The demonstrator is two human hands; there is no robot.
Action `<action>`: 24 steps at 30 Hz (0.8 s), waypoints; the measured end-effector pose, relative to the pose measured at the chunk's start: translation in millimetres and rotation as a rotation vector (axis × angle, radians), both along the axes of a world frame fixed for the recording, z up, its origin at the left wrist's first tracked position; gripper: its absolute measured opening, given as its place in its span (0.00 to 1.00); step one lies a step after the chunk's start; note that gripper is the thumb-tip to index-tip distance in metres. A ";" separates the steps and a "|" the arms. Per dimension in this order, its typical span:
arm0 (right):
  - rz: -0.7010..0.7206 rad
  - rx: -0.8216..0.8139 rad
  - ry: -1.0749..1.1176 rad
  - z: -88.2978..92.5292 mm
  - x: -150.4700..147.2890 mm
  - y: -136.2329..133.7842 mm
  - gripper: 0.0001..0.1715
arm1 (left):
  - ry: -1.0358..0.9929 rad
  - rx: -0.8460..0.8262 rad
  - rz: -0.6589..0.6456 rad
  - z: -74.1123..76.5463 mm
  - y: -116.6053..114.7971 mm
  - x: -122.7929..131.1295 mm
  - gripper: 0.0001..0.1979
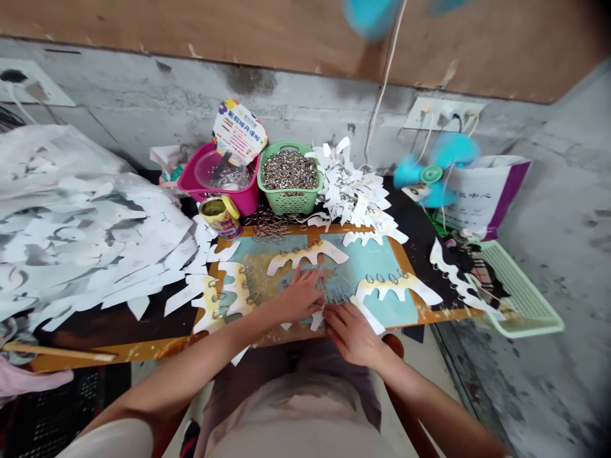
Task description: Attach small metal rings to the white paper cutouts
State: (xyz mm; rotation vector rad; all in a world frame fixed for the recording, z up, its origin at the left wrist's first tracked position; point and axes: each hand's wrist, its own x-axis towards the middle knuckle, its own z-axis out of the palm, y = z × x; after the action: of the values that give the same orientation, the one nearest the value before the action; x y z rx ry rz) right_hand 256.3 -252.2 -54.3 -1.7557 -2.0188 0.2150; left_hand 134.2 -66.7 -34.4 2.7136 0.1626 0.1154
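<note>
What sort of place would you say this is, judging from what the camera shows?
Probably a home workshop doing piecework: a green basket full of metal rings, a heap of white cut-out card, and bare concrete walls with a small fan.

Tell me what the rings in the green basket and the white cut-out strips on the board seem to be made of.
The rings look like metal, likely plated steel, judging by their bright silvery glint. The white cut-out strips look like matte card or stiff paper: flat, unglossy faces and crisply cut edges, though thin plastic can't be ruled out.
</note>
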 end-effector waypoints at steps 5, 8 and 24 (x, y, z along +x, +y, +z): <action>-0.053 0.003 0.037 -0.8 -1.1 -2.2 0.19 | 0.001 0.017 -0.215 5.6 10.0 11.3 0.07; -0.111 0.001 0.094 -4.1 0.3 -2.6 0.22 | -0.076 0.051 -0.246 0.9 5.7 7.1 0.05; -0.057 -0.036 -0.014 -1.7 -5.9 -2.2 0.24 | -0.205 0.096 -0.294 -8.0 8.6 -19.8 0.22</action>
State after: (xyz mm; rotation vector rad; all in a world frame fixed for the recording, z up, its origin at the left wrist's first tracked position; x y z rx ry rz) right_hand 250.4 -254.4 -56.1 -1.8388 -1.9835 0.2223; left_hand 114.4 -58.2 -42.4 2.7629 -0.3084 0.3196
